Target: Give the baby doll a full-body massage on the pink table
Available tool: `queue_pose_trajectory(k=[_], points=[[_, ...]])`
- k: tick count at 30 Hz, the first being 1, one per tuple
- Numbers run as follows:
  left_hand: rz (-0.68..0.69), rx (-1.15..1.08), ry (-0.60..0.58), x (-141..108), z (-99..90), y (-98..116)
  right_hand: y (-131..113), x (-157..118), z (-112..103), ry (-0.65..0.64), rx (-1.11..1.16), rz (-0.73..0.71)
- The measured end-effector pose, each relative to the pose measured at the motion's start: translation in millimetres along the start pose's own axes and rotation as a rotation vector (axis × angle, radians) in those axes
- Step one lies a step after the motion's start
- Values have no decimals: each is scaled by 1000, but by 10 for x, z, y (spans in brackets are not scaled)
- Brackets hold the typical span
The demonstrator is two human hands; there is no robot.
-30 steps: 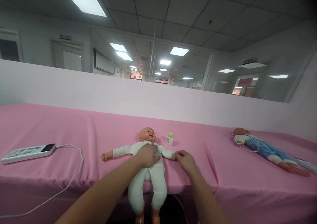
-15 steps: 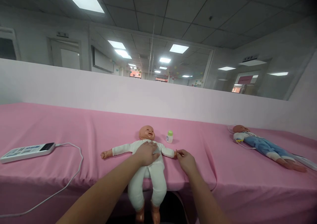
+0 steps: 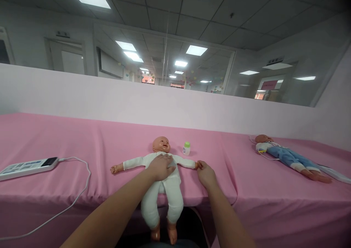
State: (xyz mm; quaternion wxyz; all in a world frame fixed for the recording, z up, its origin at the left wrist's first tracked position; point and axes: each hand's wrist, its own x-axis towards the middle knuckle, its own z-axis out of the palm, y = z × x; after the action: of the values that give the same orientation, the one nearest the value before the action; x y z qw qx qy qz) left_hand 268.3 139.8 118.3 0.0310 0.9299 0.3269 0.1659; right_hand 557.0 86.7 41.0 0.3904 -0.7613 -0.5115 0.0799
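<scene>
A baby doll [image 3: 173, 189] in a white suit lies on its back on the pink-covered table, arms stretched sideways, legs over the front edge. My left hand [image 3: 161, 166] rests flat on its chest, with the fingers extended. At the end of the doll's arm on the right, my right hand [image 3: 206, 174] pinches the doll's small hand [image 3: 197, 164] between thumb and fingers. Just above that arm stands a small clear bottle [image 3: 186, 149] with a green cap, touched by neither hand.
On the left lies a white handheld device [image 3: 30, 168] with a white cable [image 3: 85, 186] running off the front edge. A second doll [image 3: 290, 157] in blue trousers lies at the right. Behind the table [image 3: 123, 132] rises a low white wall [image 3: 137, 101] with glass above.
My right hand's fingers have closed further around the doll's hand. My left hand stays on the chest. The whole view has shifted slightly.
</scene>
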Motion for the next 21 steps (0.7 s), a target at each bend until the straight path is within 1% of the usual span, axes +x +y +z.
queue_pose_trajectory(k=[4, 10, 12, 14, 17, 21], points=[[12, 0, 15, -1, 0, 5, -37, -21, 8, -21, 3, -16], [12, 0, 21, -3, 5, -1, -64, -58, -4, 33, 44, 7], [7, -3, 21, -4, 8, -6, -65, -58, -10, 44, -14, 7], [-2, -7, 12, -5, 10, -9, -70, -59, -5, 54, -139, 1], [-21, -8, -8, -8, 5, -6, -88, -69, 25, 68, -303, -50], [-30, -4, -12, -15, -1, -2, -119, -93, 46, 16, -318, -84]])
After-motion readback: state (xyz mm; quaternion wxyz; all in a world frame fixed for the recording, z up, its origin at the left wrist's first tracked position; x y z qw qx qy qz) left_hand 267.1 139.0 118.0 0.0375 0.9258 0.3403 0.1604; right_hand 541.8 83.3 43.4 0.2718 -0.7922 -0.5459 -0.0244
